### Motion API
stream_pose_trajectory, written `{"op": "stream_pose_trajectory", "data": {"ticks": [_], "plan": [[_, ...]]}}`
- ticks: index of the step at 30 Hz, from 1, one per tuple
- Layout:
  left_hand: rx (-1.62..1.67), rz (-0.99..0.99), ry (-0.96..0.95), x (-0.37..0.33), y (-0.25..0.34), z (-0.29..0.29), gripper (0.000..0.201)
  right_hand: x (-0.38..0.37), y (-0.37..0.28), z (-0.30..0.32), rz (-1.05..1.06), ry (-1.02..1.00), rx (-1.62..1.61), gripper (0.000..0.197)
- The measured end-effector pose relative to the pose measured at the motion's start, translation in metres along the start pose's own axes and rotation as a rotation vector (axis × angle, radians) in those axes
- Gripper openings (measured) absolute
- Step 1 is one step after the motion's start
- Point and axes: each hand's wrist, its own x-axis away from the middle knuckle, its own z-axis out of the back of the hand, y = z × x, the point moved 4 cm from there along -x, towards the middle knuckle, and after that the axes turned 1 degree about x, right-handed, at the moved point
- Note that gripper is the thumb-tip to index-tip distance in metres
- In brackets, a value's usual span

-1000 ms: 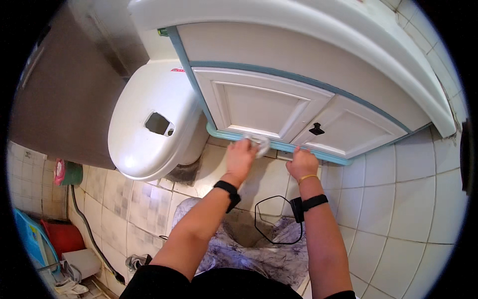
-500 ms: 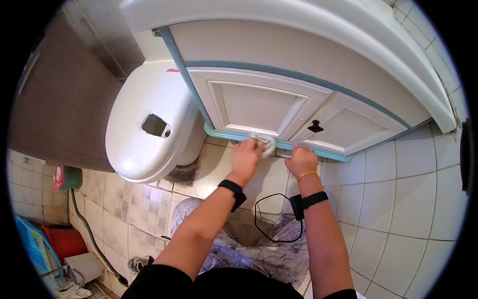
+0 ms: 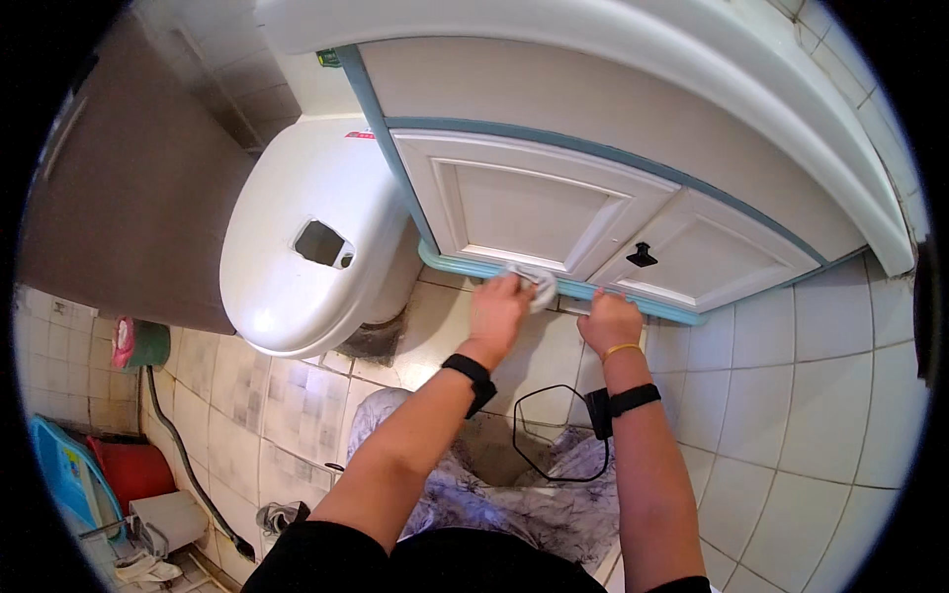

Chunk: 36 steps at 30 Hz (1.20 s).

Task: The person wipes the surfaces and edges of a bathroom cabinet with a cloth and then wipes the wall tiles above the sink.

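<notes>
A low cabinet with white panelled doors point(image 3: 534, 212) fills the upper middle, and a rounded light-blue rail point(image 3: 460, 266) runs along its bottom edge. My left hand point(image 3: 497, 316) is closed on a crumpled white cloth point(image 3: 540, 288), which presses against this rail below the left door. Further right, my right hand point(image 3: 610, 324) curls its fingers over the same rail, beneath the right door's black knob point(image 3: 642, 255). Its fingertips are partly hidden behind the rail. Black straps circle both wrists.
Left of the cabinet stands a white toilet point(image 3: 297, 252) with its lid down and a hole in the lid. A black cord loop point(image 3: 517, 440) hangs by my right wrist. A dark hose point(image 3: 176, 445), a red container point(image 3: 133, 470) and a blue basin point(image 3: 74, 469) lie at lower left.
The whole view has shifted a little, so the cabinet and toilet sit slightly further right. Both hands stay at nearly the same spots on the rail.
</notes>
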Motion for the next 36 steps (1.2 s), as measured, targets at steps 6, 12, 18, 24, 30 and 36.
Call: {"op": "stream_pose_trajectory", "data": {"ticks": [6, 12, 18, 24, 30, 36], "plan": [[-0.067, 0.372, 0.129, 0.034, -0.065, 0.027, 0.013, -0.001, 0.0, -0.005, -0.012, -0.012, -0.028, 0.051], [0.052, 0.423, 0.034, 0.024, -0.03, 0.011, 0.014, -0.003, 0.006, -0.013, 0.006, -0.008, -0.015, 0.045], [0.093, 0.598, 0.271, 0.047, -0.098, 0.02, 0.026, 0.002, -0.009, 0.006, -0.043, -0.111, -0.001, 0.046], [0.165, 0.577, 0.125, 0.03, -0.042, 0.01, 0.02, 0.002, 0.0, 0.002, -0.032, -0.089, 0.02, 0.056], [0.316, 0.788, 0.346, 0.047, -0.096, 0.007, 0.019, 0.001, -0.006, 0.001, -0.012, -0.116, 0.029, 0.061], [0.419, 0.814, 0.488, 0.003, -0.076, 0.065, 0.031, 0.004, -0.002, -0.001, -0.017, -0.092, 0.026, 0.062]]}}
